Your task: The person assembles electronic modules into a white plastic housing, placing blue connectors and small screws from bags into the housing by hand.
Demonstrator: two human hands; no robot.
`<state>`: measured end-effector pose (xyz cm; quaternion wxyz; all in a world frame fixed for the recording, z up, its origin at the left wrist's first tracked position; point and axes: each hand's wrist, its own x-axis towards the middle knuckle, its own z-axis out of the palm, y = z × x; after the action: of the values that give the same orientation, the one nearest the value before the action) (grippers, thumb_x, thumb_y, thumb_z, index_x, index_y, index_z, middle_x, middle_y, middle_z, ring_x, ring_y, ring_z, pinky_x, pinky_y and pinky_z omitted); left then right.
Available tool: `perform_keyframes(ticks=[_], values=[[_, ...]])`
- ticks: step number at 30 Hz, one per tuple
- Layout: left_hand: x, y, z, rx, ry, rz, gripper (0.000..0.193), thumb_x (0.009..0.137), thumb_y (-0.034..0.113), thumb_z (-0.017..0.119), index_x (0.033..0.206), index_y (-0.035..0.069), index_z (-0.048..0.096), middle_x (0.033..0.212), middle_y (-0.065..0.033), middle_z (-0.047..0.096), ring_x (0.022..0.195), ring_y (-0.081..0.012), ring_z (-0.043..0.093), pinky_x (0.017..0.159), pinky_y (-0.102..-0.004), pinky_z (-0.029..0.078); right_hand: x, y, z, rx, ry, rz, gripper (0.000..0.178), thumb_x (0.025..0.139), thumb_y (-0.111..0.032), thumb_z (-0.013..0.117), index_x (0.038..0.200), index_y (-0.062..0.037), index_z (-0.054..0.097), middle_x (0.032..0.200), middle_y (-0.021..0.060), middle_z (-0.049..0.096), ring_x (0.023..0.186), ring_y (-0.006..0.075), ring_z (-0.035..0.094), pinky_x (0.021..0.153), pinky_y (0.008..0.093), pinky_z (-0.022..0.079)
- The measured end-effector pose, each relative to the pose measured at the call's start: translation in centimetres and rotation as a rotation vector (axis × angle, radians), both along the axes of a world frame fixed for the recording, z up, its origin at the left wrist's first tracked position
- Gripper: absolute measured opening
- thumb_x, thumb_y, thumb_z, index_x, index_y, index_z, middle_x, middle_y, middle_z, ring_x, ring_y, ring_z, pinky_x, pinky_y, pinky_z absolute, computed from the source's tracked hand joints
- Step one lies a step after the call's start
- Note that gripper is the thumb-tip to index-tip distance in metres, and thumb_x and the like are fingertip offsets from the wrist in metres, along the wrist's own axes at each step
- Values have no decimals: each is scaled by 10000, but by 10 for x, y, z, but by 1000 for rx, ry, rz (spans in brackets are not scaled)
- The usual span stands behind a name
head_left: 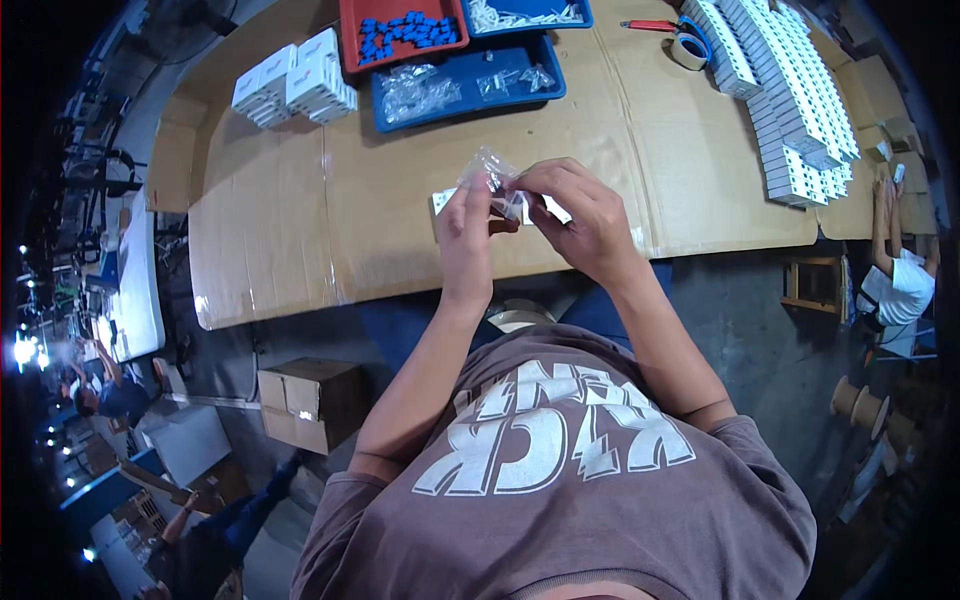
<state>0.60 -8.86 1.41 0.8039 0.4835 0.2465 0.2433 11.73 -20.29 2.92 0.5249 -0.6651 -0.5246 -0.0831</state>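
Together, left hand (467, 228) and right hand (592, 215) pinch a clear bag (486, 162), its long axis slanting leftward away.

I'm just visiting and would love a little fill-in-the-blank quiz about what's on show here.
1. The left hand and right hand hold a clear ____ bag.
2. Inside the red tray, the small pieces are ____.
3. The longer rows of white boxes stand toward the table's ____ side.

Missing words: plastic; blue; right.
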Motion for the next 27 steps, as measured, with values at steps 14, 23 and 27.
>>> perform_keyframes(ticks=[14, 23, 27], values=[[-29, -22, 2, 79, 10, 175, 304, 1048, 301, 647, 1125, 14, 707, 951, -8, 695, 796, -47, 574, 698, -248, 492, -45, -11, -2, 96, 980, 52, 158, 989, -12, 665, 1122, 69, 686, 983, 102, 744, 849, 160, 728, 775, 296, 630], [-36, 20, 22, 1555, 146, -26, 727, 701, 250, 900, 1358, 118, 618, 1355, -54, 637, 1280, -277, 550, 1115, -451, 323, -30, -6, -13, -50, 855, 8, 162, 958, -31, 705, 1100, 38, 740, 868, 78, 743, 765, 97, 682, 671, 256, 571], [-32, 25, 0, 1549, 189, -80, 617, 723, 188, 861, 1305, 163, 661, 1240, 2, 700, 1170, -203, 631, 1115, -486, 300, -26, -5, -15, -210, 661, -14, 191, 927, -33, 727, 1106, 32, 732, 906, 114, 766, 797, 143, 734, 686, 278, 580]])
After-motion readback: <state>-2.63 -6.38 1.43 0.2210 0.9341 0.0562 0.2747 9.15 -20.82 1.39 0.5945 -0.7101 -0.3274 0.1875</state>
